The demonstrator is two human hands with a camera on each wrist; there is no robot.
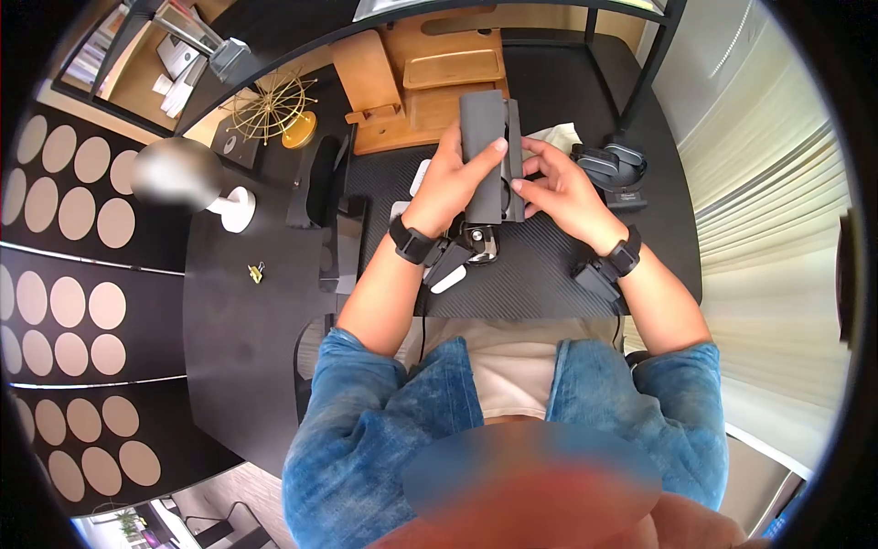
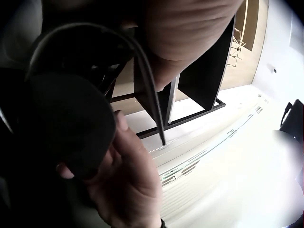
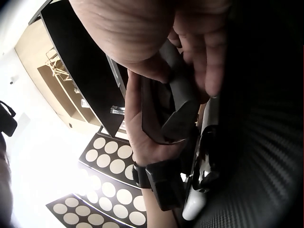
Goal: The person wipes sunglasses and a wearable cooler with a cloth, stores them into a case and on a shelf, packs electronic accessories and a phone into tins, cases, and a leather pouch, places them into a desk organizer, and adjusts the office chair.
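Note:
A long dark grey glasses case [image 1: 482, 156] is held up over the desk, its lid standing a little apart from the body. My left hand [image 1: 448, 188] grips it from the left, thumb laid across the front. On the other side my right hand [image 1: 576, 201] holds the lid edge between thumb and fingers. The left wrist view shows the rounded end of the case [image 2: 71, 118] and the thin curved lid [image 2: 151, 90] beside it. In the right wrist view the gap of the case [image 3: 164, 102] faces the camera; its inside is mostly dark.
Headphones [image 1: 613, 165] lie to the right. Behind stands a wooden desk organizer [image 1: 448, 105]. A shiny dark object [image 1: 482, 242] and white items sit under the hands. Leftward are a gold wire wheel ornament [image 1: 297, 128], a white lamp [image 1: 238, 210] and a small yellow clip [image 1: 257, 272].

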